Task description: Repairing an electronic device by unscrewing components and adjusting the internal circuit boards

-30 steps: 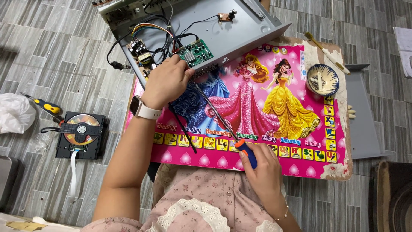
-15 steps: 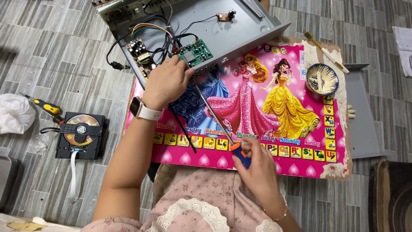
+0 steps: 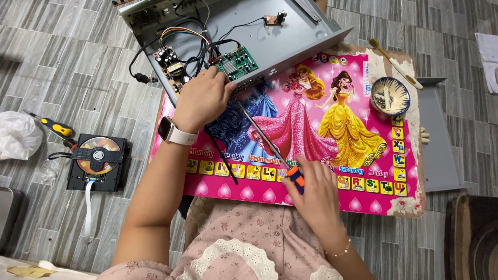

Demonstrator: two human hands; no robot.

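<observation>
My left hand [image 3: 201, 98], with a white watch on the wrist, rests on the front edge of an open grey metal chassis [image 3: 290, 36], its fingers touching a green circuit board [image 3: 237, 63]. My right hand [image 3: 316, 194] grips the orange and blue handle of a long screwdriver [image 3: 267, 142]. The shaft slants up and left, and its tip ends just below the green board by my left hand. A brown power board [image 3: 170, 61] with coloured wires lies to the left inside the chassis.
A pink picture table [image 3: 363, 171] carries the chassis. A small bowl [image 3: 390, 96] and a toothbrush [image 3: 397, 65] sit at its right end. On the tiled floor at left lie a disc drive [image 3: 98, 161], a yellow screwdriver [image 3: 54, 126] and a white bag [image 3: 18, 136].
My right hand has shifted slightly on the screwdriver handle near the table's front edge. My left hand stays on the chassis edge.
</observation>
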